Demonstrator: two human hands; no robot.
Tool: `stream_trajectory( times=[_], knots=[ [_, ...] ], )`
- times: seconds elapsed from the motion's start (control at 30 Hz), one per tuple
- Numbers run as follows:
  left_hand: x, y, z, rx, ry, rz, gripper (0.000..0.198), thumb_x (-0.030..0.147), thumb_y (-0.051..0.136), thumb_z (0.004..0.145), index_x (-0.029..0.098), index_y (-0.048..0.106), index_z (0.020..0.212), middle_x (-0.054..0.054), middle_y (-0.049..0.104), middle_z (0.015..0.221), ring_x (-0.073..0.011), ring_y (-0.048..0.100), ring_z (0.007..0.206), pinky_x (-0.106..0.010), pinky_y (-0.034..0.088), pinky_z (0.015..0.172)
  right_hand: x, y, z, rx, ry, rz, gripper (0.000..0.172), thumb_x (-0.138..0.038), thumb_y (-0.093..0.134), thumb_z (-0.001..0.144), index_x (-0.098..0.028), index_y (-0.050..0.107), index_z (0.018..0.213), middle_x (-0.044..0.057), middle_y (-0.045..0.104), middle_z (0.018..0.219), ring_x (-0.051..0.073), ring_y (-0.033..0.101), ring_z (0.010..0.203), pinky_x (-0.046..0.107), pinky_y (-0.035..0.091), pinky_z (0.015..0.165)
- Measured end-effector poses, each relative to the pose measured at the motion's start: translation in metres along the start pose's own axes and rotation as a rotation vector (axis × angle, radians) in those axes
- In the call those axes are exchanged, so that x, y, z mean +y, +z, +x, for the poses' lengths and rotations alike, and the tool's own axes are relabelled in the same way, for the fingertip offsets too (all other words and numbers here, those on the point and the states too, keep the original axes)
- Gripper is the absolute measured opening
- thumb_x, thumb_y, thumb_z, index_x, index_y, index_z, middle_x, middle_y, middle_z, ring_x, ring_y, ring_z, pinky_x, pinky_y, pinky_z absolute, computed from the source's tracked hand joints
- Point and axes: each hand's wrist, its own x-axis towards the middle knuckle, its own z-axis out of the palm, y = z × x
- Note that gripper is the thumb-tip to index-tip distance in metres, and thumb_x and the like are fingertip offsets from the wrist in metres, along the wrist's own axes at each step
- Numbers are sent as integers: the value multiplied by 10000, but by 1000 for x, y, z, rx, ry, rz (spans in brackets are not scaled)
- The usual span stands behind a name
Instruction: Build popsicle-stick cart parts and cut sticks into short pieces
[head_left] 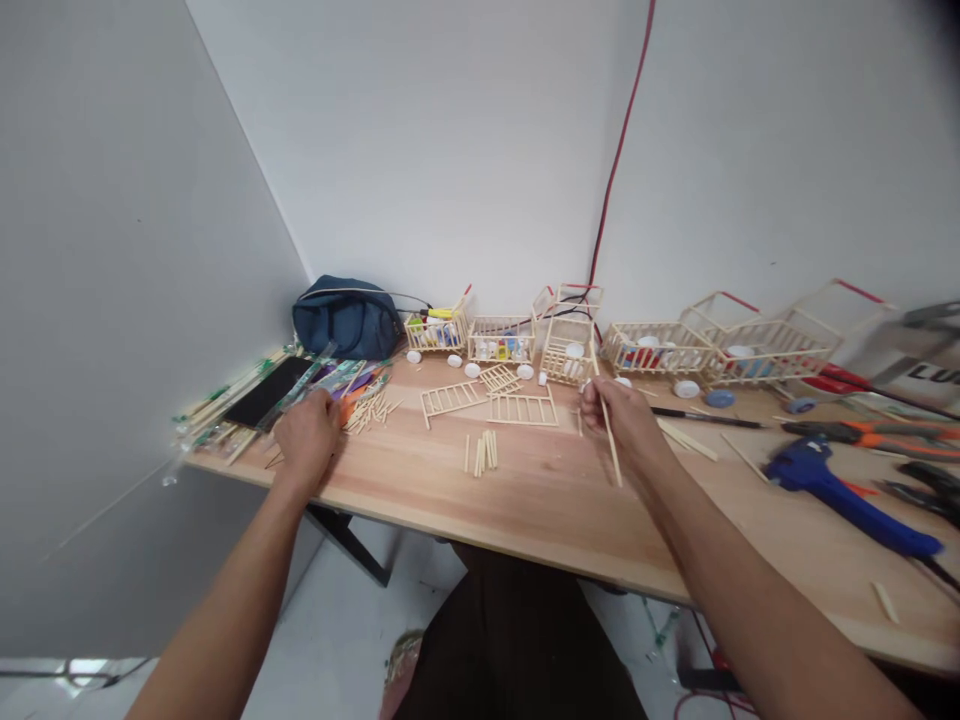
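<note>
My right hand [619, 410] is closed on a thin wooden stick [611, 445], which slants down toward the table's front edge. On the left, my left hand [309, 430] rests with curled fingers beside a pile of short stick pieces [371, 408]; whatever is in its fingers is hidden. Between the hands lie flat ladder-like stick frames [523, 408] and a small row of short sticks [486, 453]. Behind them stand miniature stick carts with bottle-cap wheels, one of them a cart [501, 340] holding small colourful items.
A blue pouch [345, 315] sits at the back left, near a black pad [271, 392] and packaged sticks. At right are more carts [660, 350], a blue glue gun [847, 495] and orange-handled pliers [862, 432]. A red cable [621, 150] hangs down the wall.
</note>
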Motion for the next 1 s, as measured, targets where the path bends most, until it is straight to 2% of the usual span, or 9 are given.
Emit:
stream_trajectory(
  times=[0.1,0.17,0.27,0.37,0.43,0.63,0.73,0.8,1.0],
  knots=[
    [3,-1,6,51,25,-39,415,438,370,912,151,663,974,-183,690,941,-354,638,890,-388,434,686,3,-1,1,-13,-31,15,305,-429,651,743,-185,551,590,-8,514,543,73,436,446,177,302,374],
    [6,-4,5,165,40,-109,429,446,371,922,142,658,1019,-190,672,1022,-346,618,965,-395,447,735,5,-3,1,-41,-76,15,310,-456,676,736,-183,578,626,-22,483,551,67,405,460,170,280,373],
    [24,-12,-10,261,116,-340,381,412,394,932,152,659,1018,-137,679,1001,-273,616,941,-373,451,817,5,-4,1,-103,-44,47,342,-496,724,696,-177,603,675,-65,372,536,43,286,427,159,186,350],
    [61,-23,-36,144,219,-725,266,357,489,889,167,671,932,-54,705,855,-198,628,771,-317,469,748,2,-3,-1,-207,74,164,380,-507,771,640,-176,597,711,-88,346,547,25,239,402,154,161,353],
    [92,-29,-56,-21,284,-938,231,346,535,850,168,682,865,-40,718,827,-191,645,770,-290,475,696,0,-1,-2,-247,112,208,400,-502,791,615,-175,576,701,-89,372,548,21,256,395,153,165,354],
    [164,-27,-88,-501,456,-1171,256,372,574,814,167,726,837,-45,745,804,-160,632,716,-254,460,666,3,2,-4,-250,89,170,411,-526,783,629,-179,583,722,-63,481,539,38,351,400,151,174,356],
    [180,-23,-94,-743,458,-1224,301,408,584,802,146,728,838,-25,709,699,-95,496,517,-220,378,526,5,3,-3,-270,60,138,411,-547,762,657,-177,600,730,-50,513,548,44,384,410,161,201,363],
    [185,-21,-97,-827,411,-1267,268,394,623,766,140,707,745,-20,673,646,-76,433,479,-211,325,483,5,4,-4,-271,41,110,416,-563,745,675,-174,605,728,-47,521,549,43,395,414,163,219,368],
    [186,-17,-110,-825,270,-1371,184,355,623,777,182,642,718,-34,634,619,-85,388,474,-228,253,439,1,6,-16,-329,70,72,406,-510,796,644,-161,607,733,-22,585,602,50,456,453,161,275,387]
  ],
)
